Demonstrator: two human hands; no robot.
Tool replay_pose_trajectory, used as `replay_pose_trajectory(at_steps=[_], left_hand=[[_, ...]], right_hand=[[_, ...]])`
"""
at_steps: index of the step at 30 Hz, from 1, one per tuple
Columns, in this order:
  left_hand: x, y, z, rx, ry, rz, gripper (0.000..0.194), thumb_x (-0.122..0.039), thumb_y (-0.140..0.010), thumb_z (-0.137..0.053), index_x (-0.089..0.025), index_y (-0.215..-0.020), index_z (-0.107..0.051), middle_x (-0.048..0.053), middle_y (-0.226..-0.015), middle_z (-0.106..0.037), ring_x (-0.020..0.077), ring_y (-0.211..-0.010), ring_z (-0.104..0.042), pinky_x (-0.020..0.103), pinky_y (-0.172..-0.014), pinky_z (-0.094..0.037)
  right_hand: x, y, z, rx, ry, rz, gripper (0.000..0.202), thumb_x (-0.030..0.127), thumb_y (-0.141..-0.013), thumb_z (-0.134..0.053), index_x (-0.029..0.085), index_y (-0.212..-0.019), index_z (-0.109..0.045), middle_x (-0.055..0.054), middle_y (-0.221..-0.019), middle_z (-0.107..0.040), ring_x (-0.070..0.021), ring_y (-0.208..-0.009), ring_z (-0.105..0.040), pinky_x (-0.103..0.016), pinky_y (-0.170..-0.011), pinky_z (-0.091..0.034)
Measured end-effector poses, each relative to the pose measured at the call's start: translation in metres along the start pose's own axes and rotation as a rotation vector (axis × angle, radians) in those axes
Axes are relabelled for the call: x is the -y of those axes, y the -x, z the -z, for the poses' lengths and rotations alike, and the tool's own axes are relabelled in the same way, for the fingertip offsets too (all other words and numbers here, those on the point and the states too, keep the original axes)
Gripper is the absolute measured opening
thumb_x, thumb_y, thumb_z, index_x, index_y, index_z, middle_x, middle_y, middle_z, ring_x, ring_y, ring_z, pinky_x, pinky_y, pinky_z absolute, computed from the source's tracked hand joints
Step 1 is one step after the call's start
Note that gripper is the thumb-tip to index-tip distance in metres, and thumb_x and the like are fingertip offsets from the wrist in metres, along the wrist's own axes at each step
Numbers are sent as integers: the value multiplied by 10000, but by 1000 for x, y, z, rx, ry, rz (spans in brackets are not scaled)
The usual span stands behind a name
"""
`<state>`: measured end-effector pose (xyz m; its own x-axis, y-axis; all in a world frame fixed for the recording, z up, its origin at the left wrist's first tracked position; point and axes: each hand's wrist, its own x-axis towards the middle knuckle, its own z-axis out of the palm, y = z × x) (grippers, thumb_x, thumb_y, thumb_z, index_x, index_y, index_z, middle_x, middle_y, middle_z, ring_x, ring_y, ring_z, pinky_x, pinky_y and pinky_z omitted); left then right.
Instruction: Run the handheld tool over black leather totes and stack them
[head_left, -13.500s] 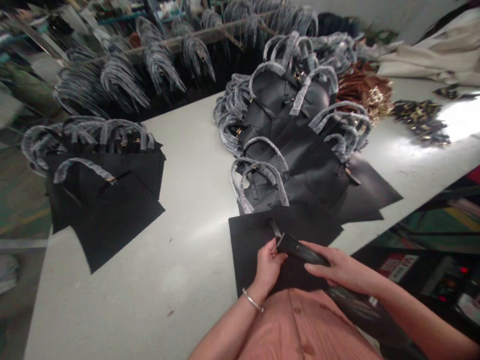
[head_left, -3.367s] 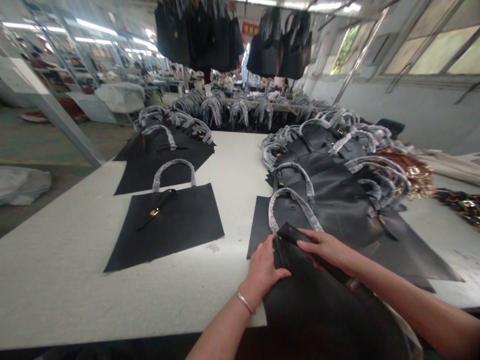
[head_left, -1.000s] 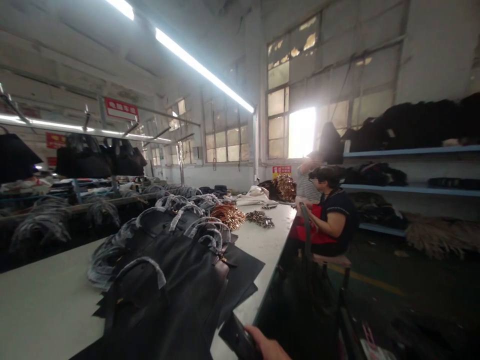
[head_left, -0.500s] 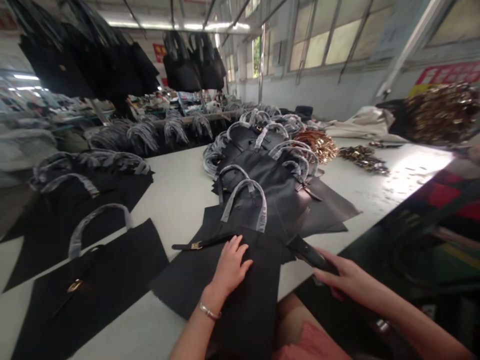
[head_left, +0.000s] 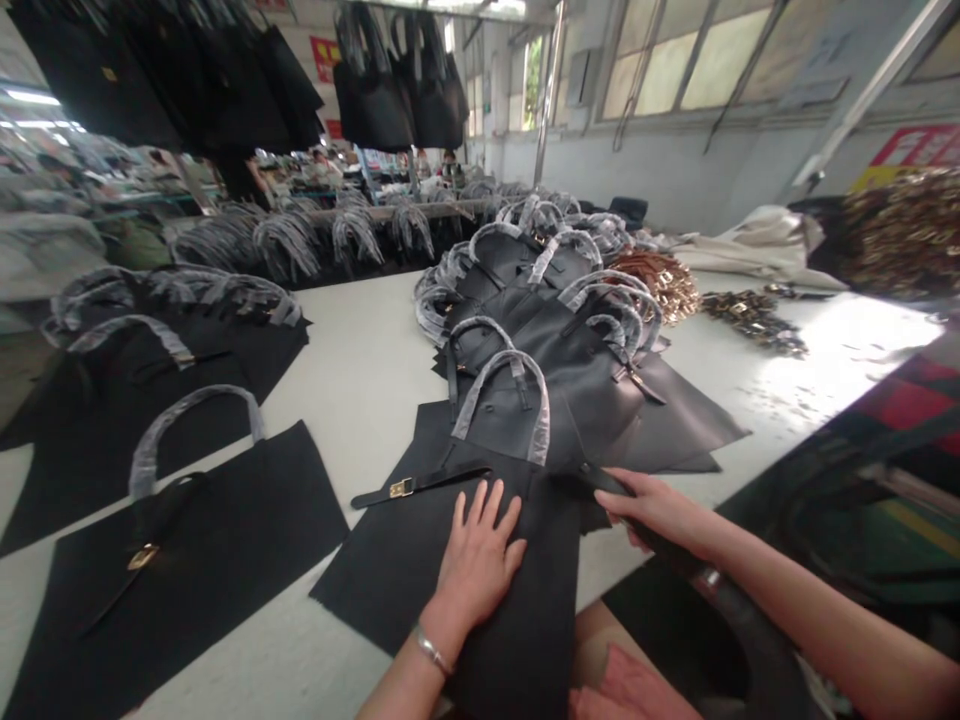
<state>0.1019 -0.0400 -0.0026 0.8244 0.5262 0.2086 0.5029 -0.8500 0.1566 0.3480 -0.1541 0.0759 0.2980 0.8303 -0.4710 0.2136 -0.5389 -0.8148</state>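
Note:
My left hand [head_left: 478, 565] lies flat with fingers spread on a black leather bag panel [head_left: 525, 610]. A plastic-wrapped handle [head_left: 541, 400] arches from the panel's far edge. Just beyond my left fingertips is a thin black strap with a gold buckle [head_left: 402, 488]. My right hand [head_left: 660, 508] is closed around a long black object [head_left: 675, 555] at the panel's right side. Its front end touches or overlaps the panel's right part, and a shiny metal band shows farther back. What kind of object it is, I cannot make out.
Another black panel with handle and buckled strap [head_left: 202, 560] lies left on the white table [head_left: 352, 350]. Stacked panels [head_left: 622, 390] with wrapped handles lie ahead. Gold buckles [head_left: 757, 318] are heaped at right. Finished black bags [head_left: 375, 90] hang overhead.
The view has shifted slightly. My left hand is now flatter, with fingers more spread on the panel. My right hand has brought the black object's front end lower and closer to the panel.

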Motion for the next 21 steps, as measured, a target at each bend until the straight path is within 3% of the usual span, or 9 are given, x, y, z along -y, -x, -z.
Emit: replay_pose_trajectory(at_steps=[4,6,9,14,18,21], left_hand=[[-1,0,0,-12,-3,7,511,-447,-942,-464,-298,-1421,-364,50,-1529,-245,294,-1415,-159,575,-1120,-253],[-2,1,-1,-16,-3,13,517,-446,-941,-463,-298,-1424,-357,49,-1531,-241,297,-1415,-158,581,-1118,-249],[-4,1,-4,-26,-10,25,536,-415,-933,-483,-292,-1434,-339,53,-1536,-225,301,-1417,-147,585,-1119,-245],[-6,2,-7,-33,-22,12,543,-408,-929,-494,-297,-1436,-335,54,-1538,-219,308,-1418,-142,587,-1114,-256],[-8,3,-7,-20,-33,14,524,-430,-937,-474,-299,-1429,-352,50,-1539,-217,307,-1420,-132,588,-1119,-245],[-12,5,-6,-13,-25,23,522,-445,-941,-456,-294,-1429,-354,58,-1540,-212,310,-1421,-128,596,-1118,-235]], right_hand=[[9,2,11,-255,101,120,535,437,-857,-573,244,-1336,-433,44,-649,-538,-109,-468,-575,-191,-416,-468],[9,12,20,-229,71,99,577,450,-851,-579,255,-1367,-408,42,-670,-527,-106,-460,-571,-192,-403,-467],[3,28,29,-63,20,5,552,481,-845,-580,260,-1330,-435,37,-713,-532,-90,-437,-556,-182,-376,-455],[-10,23,17,65,-41,-109,440,503,-831,-590,223,-1165,-524,41,-697,-532,-77,-399,-532,-169,-344,-423],[-11,0,11,-91,-74,-22,477,459,-853,-568,241,-1268,-476,50,-667,-515,-77,-390,-510,-175,-342,-419],[-9,-1,17,-220,-12,76,555,424,-855,-573,254,-1360,-418,54,-647,-499,-92,-418,-540,-179,-364,-445]])
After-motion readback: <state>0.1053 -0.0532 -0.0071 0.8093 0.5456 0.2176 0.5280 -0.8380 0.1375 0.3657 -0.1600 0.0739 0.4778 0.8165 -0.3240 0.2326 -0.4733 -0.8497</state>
